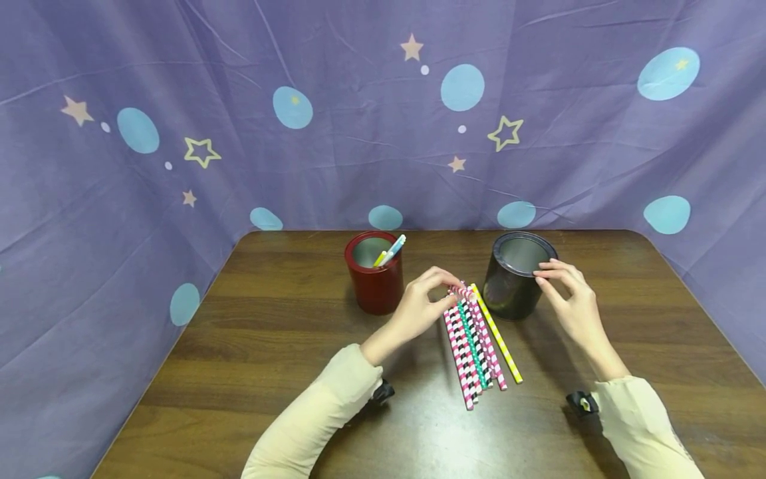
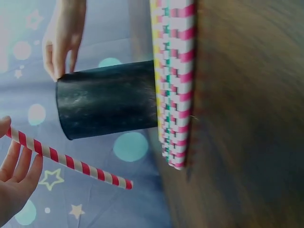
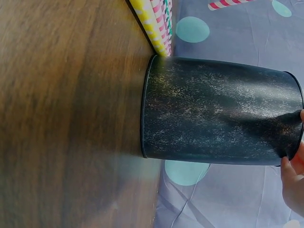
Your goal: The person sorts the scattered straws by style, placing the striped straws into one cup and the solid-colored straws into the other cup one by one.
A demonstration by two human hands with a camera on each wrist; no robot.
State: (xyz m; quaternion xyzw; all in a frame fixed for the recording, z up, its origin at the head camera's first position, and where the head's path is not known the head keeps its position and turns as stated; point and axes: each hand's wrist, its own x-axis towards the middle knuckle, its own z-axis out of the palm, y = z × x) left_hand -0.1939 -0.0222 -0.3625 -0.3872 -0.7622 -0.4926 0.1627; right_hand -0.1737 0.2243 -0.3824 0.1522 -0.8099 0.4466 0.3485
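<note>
My left hand (image 1: 419, 305) pinches a red-and-white striped paper straw (image 2: 71, 162) near one end, above the far end of a row of straws. In the left wrist view the held straw is tilted and apart from the others. The row of striped paper straws (image 1: 463, 352), pink, black and green with white, lies on the table. A yellow-and-white straw (image 1: 501, 340) lies along the row's right side. My right hand (image 1: 571, 306) grips the rim of a black can (image 1: 509, 293), thumb and fingers at its right edge. The can stands upright just beyond the straws.
A red can (image 1: 377, 289) stands upright at the back left, with a blue-and-white pen (image 1: 393, 249) and a yellow one (image 1: 380, 258) in it. The wooden table (image 1: 251, 372) ends at a purple curtain (image 1: 359, 179) patterned with stars and dots.
</note>
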